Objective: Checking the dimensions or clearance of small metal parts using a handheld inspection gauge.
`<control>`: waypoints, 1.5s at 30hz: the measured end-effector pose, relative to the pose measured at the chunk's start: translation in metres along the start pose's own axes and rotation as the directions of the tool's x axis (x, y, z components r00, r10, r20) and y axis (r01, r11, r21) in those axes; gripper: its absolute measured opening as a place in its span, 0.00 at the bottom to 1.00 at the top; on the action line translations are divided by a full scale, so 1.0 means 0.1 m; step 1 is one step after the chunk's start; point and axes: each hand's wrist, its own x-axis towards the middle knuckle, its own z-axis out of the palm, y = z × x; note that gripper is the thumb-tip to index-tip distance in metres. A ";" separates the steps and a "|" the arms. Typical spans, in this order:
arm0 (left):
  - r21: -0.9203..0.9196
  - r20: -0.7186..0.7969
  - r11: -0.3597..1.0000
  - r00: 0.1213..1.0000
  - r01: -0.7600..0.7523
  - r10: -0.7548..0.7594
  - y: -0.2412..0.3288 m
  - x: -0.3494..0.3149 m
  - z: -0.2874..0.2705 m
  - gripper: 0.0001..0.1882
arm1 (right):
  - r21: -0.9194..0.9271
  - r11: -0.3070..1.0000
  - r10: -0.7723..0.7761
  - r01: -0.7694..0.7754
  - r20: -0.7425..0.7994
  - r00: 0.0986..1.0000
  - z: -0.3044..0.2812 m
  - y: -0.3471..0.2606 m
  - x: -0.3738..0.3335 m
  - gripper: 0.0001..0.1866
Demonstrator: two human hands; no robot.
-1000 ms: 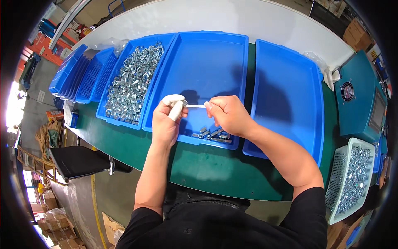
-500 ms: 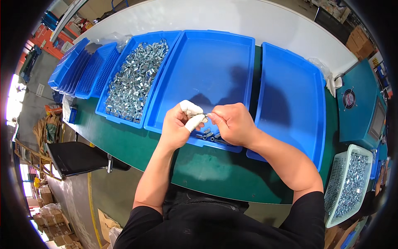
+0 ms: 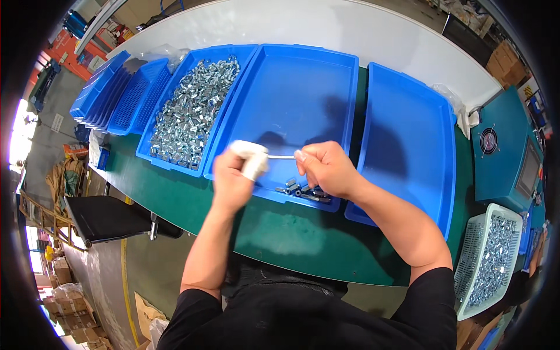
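My right hand point(image 3: 329, 166) is closed in a pinch on a thin pale metal rod point(image 3: 281, 157), which runs level toward the left. At the rod's other end is my left hand point(image 3: 236, 172), smeared by motion, with white coverings on its thumb and fingers. Its fingers are closed around that end, and what lies inside them is hidden. Both hands hover over the near part of a large blue tray point(image 3: 286, 87). Below them, a few silver hex-shaped metal pieces point(image 3: 300, 191) lie along the tray's near edge.
A blue tray heaped with small metal pieces point(image 3: 192, 111) stands to the left, beside stacked blue baskets point(image 3: 137, 96). Another blue tray point(image 3: 408, 146) is on the right. Past it are a green machine point(image 3: 507, 151) and a pale green basket of metal parts point(image 3: 489, 262).
My left hand has moved left, away from the right one, and the rod now shows between them. My right hand has stayed almost in place.
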 end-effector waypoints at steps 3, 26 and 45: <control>0.175 -0.343 0.983 0.933 -0.047 0.106 -0.06 0.18 -0.48 0.06 | 0.015 1.000 -0.012 0.013 -0.064 0.998 -0.03 0.00 0.04 0.21; 0.665 0.305 0.741 0.940 -0.096 -0.152 0.09 0.18 0.25 0.07 | -0.042 0.990 -0.139 0.134 -0.143 0.980 -0.02 0.12 0.08 0.21; 0.103 0.114 0.995 0.993 0.003 -0.014 -0.06 0.10 0.02 0.09 | -0.368 0.899 -0.297 0.236 -0.118 0.948 -0.06 0.05 0.05 0.16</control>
